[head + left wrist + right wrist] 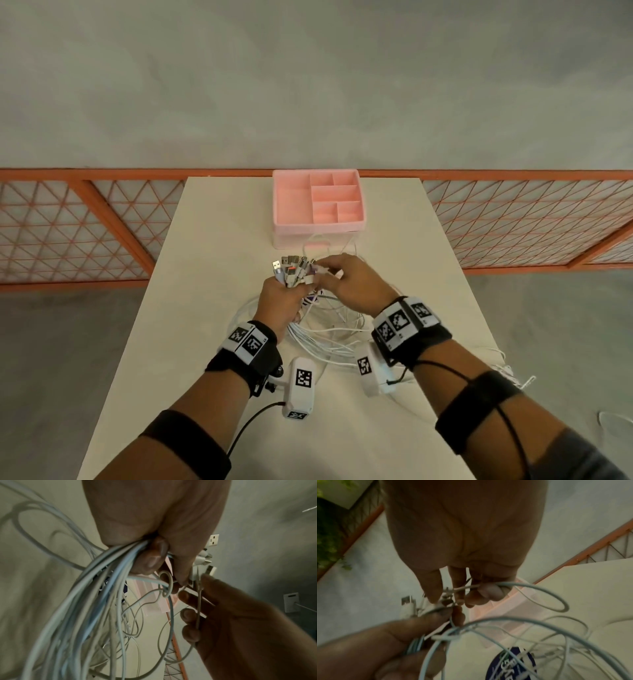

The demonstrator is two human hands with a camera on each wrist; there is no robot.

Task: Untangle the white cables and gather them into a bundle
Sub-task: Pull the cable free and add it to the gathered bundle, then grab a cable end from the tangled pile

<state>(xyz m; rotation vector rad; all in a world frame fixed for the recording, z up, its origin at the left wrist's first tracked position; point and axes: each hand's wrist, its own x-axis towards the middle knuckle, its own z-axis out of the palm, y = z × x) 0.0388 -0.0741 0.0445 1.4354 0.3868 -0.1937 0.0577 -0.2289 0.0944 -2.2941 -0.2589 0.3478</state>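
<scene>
Head view: above a pale bench (205, 240), the left hand (279, 298) clenches a bunch of white cables (322, 337) just below their USB plugs (293, 269), loops trailing onto the bench. The right hand (352, 284) pinches one cable end beside the plugs. A pink divided tray (318, 224) sits behind.
</scene>
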